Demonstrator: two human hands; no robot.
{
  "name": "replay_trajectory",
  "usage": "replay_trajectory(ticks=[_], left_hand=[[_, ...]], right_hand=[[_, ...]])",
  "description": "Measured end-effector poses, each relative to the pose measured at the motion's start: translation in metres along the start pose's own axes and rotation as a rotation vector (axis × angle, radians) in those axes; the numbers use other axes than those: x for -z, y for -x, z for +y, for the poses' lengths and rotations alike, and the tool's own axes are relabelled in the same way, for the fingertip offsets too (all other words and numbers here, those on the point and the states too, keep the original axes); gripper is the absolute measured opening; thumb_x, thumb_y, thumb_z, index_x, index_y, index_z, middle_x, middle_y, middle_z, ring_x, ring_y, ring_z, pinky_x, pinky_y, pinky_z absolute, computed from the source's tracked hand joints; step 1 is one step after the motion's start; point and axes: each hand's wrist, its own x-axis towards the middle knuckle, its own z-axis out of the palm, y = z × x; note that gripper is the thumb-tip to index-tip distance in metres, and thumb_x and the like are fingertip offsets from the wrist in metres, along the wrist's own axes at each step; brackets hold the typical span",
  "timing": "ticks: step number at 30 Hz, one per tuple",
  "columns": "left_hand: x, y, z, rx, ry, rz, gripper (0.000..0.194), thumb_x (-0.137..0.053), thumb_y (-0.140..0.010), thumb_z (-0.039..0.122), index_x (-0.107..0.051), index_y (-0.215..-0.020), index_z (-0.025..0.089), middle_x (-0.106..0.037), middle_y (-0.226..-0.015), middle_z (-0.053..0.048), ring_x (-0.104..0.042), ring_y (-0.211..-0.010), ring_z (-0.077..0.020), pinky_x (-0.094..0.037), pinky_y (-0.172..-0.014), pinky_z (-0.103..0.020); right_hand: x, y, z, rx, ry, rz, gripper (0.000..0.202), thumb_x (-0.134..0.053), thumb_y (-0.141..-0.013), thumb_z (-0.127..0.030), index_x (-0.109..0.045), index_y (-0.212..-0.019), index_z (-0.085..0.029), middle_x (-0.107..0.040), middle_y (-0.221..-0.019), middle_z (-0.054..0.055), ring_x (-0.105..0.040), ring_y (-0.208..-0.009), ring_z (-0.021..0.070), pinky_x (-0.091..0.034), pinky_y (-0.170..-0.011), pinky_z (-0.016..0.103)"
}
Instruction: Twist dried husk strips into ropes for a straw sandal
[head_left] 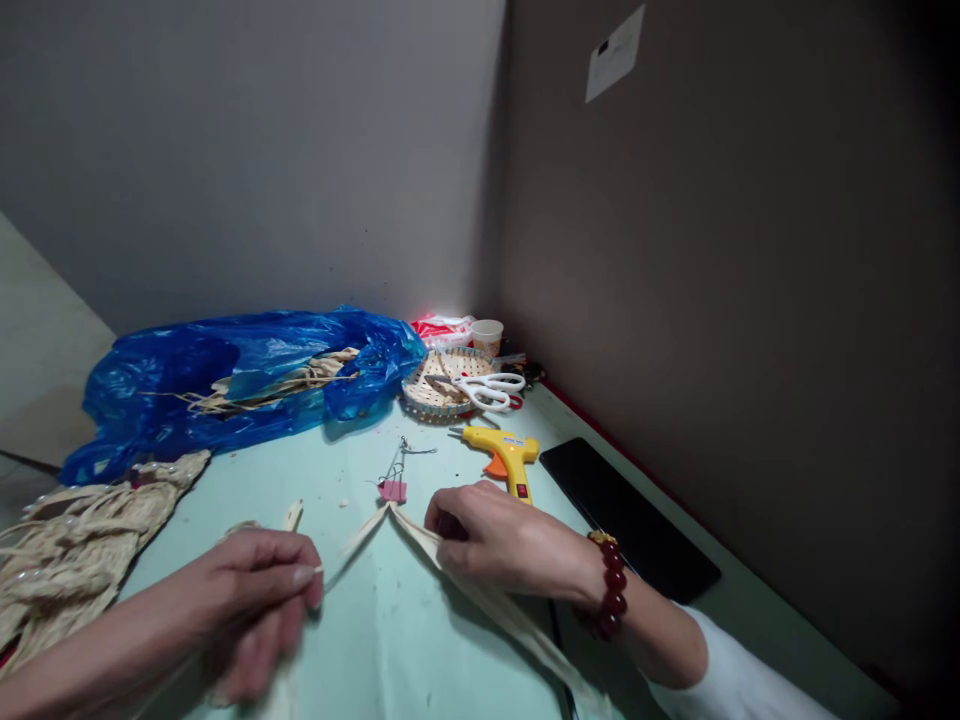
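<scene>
A pink binder clip (392, 491) on the pale green table pinches the top of two pale raffia strands, which spread apart toward the hands. My left hand (262, 590), partly blurred, pinches the left strand (361, 538) between thumb and forefinger. The right strand (517, 622) runs under the fingers of my right hand (487, 535), closed around it, and trails to the front edge. A red bead bracelet (613, 585) circles my right wrist. Just behind that hand lies a yellow glue gun (510, 455).
A blue plastic bag (180, 365) with raffia lies at the back left. Woven raffia pieces (97, 540) are at the left. White-handled scissors (491, 390) rest on a round basket (420, 405), near a paper cup (487, 332). A black flat device (630, 520) lies right.
</scene>
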Motion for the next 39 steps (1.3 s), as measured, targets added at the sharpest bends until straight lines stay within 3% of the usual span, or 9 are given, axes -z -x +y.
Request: replay_trajectory(ticks=[2,5,8,11,14,22,26,31,39], left_hand=[[-0.021,-0.001,0.003,-0.009,0.062,-0.027,0.028,-0.081,-0.068,0.038,-0.072,-0.065,0.011,-0.073,-0.065,-0.011,-0.067,-0.049,-0.0190,-0.053,-0.043,-0.024],[-0.049,-0.009,0.010,-0.034,0.204,0.061,0.035,-0.080,-0.068,0.042,-0.073,-0.083,0.011,-0.075,-0.078,-0.013,-0.072,-0.068,-0.0233,-0.061,-0.066,-0.033],[-0.061,-0.022,0.013,-0.101,0.198,0.016,0.033,-0.078,-0.070,0.043,-0.068,-0.077,0.012,-0.070,-0.066,-0.008,-0.067,-0.056,-0.0166,-0.058,-0.054,-0.026],[-0.061,-0.032,0.008,-0.119,0.102,-0.012,0.030,-0.076,-0.073,0.041,-0.061,-0.073,0.014,-0.050,-0.042,0.007,-0.037,-0.029,-0.0024,-0.028,-0.030,-0.011],[-0.058,-0.035,0.002,-0.091,0.101,-0.035,0.029,-0.072,-0.076,0.042,-0.058,-0.076,0.017,-0.032,-0.036,0.015,-0.012,-0.030,-0.0003,-0.010,-0.029,-0.012],[-0.064,-0.029,0.004,-0.098,0.122,-0.064,0.027,-0.077,-0.071,0.035,-0.055,-0.074,0.019,-0.025,-0.040,0.017,-0.008,-0.035,-0.0006,-0.006,-0.032,-0.014],[-0.066,-0.028,0.004,-0.091,0.147,-0.047,0.025,-0.076,-0.071,0.031,-0.055,-0.077,0.018,-0.028,-0.042,0.017,-0.009,-0.035,-0.0002,-0.006,-0.032,-0.014],[-0.066,-0.030,0.001,-0.096,0.165,-0.042,0.021,-0.073,-0.072,0.026,-0.055,-0.081,0.020,-0.031,-0.038,0.016,-0.010,-0.032,-0.0006,-0.005,-0.031,-0.014],[-0.069,-0.025,0.007,-0.082,0.167,-0.040,0.029,-0.076,-0.069,0.024,-0.053,-0.086,0.020,-0.029,-0.040,0.017,-0.010,-0.034,-0.0006,-0.010,-0.031,-0.012]], right_hand=[[-0.002,-0.002,0.000,0.001,-0.108,-0.027,0.008,-0.057,-0.075,-0.016,-0.061,-0.083,-0.017,-0.060,-0.075,0.000,-0.051,-0.071,0.0142,-0.032,-0.056,0.022],[-0.009,-0.005,0.002,-0.041,-0.312,-0.048,0.014,-0.061,-0.075,-0.021,-0.063,-0.088,-0.017,-0.060,-0.075,-0.001,-0.051,-0.069,0.0132,-0.033,-0.055,0.022],[-0.016,-0.006,0.003,-0.086,-0.405,-0.061,0.016,-0.061,-0.074,-0.021,-0.061,-0.090,-0.017,-0.059,-0.074,-0.002,-0.051,-0.067,0.0122,-0.034,-0.054,0.021],[-0.021,-0.004,0.002,-0.097,-0.395,-0.052,0.012,-0.062,-0.074,-0.023,-0.058,-0.085,-0.019,-0.059,-0.071,-0.003,-0.050,-0.064,0.0120,-0.034,-0.053,0.022],[-0.024,0.000,0.001,-0.098,-0.355,-0.028,0.008,-0.061,-0.078,-0.027,-0.058,-0.080,-0.019,-0.058,-0.068,-0.003,-0.049,-0.062,0.0125,-0.032,-0.053,0.023],[-0.024,-0.002,-0.005,-0.161,-0.242,0.015,0.017,-0.051,-0.086,-0.027,-0.057,-0.072,-0.019,-0.060,-0.071,0.002,-0.052,-0.077,0.0183,-0.031,-0.062,0.028],[-0.027,-0.004,-0.009,-0.212,-0.201,0.013,0.019,-0.050,-0.085,-0.026,-0.053,-0.068,-0.019,-0.057,-0.066,0.002,-0.049,-0.069,0.0166,-0.029,-0.057,0.028],[-0.035,-0.004,-0.004,-0.179,-0.200,0.116,0.017,-0.050,-0.086,-0.027,-0.054,-0.071,-0.020,-0.057,-0.065,-0.001,-0.048,-0.065,0.0136,-0.029,-0.056,0.026],[-0.039,-0.011,0.001,-0.165,-0.295,0.136,0.007,-0.050,-0.082,-0.019,-0.052,-0.075,-0.020,-0.055,-0.065,-0.004,-0.046,-0.059,0.0107,-0.032,-0.052,0.023]])
